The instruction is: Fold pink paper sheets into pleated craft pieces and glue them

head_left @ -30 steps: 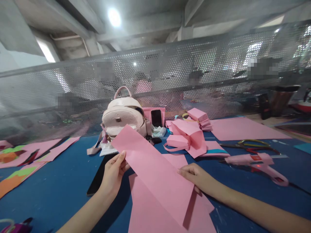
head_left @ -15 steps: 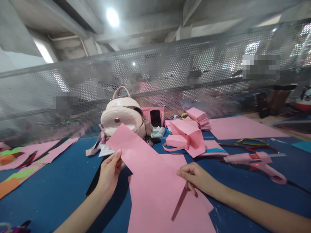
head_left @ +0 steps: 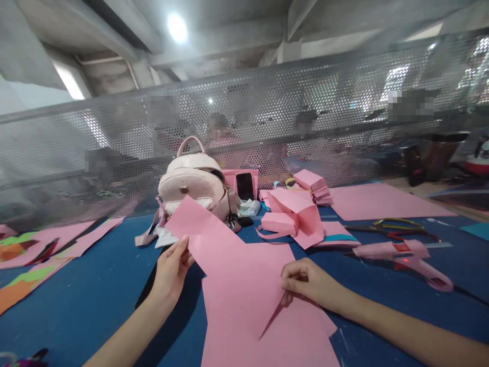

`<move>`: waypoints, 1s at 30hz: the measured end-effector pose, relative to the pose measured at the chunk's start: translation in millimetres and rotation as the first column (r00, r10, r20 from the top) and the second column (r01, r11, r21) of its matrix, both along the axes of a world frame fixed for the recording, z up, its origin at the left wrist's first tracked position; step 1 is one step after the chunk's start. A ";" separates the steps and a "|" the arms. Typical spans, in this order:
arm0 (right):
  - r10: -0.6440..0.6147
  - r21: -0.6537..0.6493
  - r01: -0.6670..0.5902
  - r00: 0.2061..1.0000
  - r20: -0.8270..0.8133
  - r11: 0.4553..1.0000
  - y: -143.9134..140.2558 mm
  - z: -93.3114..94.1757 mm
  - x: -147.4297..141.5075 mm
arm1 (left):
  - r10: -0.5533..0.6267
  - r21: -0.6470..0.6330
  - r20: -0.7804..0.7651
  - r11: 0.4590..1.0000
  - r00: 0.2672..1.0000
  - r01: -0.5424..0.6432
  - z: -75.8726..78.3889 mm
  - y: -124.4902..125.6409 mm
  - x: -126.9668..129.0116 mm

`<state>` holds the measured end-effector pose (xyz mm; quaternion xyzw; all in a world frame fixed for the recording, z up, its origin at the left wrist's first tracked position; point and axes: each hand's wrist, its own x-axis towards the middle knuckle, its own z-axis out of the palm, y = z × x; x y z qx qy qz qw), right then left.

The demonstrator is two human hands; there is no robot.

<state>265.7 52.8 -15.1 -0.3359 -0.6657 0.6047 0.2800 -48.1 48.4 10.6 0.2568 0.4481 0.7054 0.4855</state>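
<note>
I hold a long strip of pink paper (head_left: 225,265) slanted over the blue table (head_left: 95,290). My left hand (head_left: 171,272) pinches its upper left edge. At the strip's lower right edge, my right hand (head_left: 307,280) grips it with curled fingers. A larger pink sheet (head_left: 282,341) lies flat on the table under the strip. A black phone (head_left: 147,285) lies partly hidden beneath my left hand.
A pale pink backpack (head_left: 193,186) stands behind the strip, with a second phone (head_left: 244,186) propped beside it. Folded pink paper boxes (head_left: 294,211), a pink glue gun (head_left: 405,255) and scissors (head_left: 393,227) lie to the right. Coloured paper scraps (head_left: 30,250) lie at left. A perforated metal screen (head_left: 267,127) backs the table.
The strip's lower right end has dropped closer to the sheet below. My right hand has curled tighter on its edge. My left hand stayed nearly still.
</note>
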 end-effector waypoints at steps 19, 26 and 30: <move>0.115 -0.027 -0.116 0.992 -0.049 0.993 -2.4 -8.4 -0.4 | -0.689 -0.339 -0.312 0.724 0.654 0.601 -15.6 -43.1 58.4; -0.044 -0.031 0.044 0.999 0.008 0.999 -0.4 -6.1 -1.3 | -0.731 -0.352 -0.317 0.683 0.604 0.641 -12.6 -40.2 56.5; -0.165 0.035 0.164 0.986 0.018 0.986 3.7 -2.3 0.2 | -0.751 -0.350 -0.303 0.660 0.586 0.665 -12.3 -38.8 55.5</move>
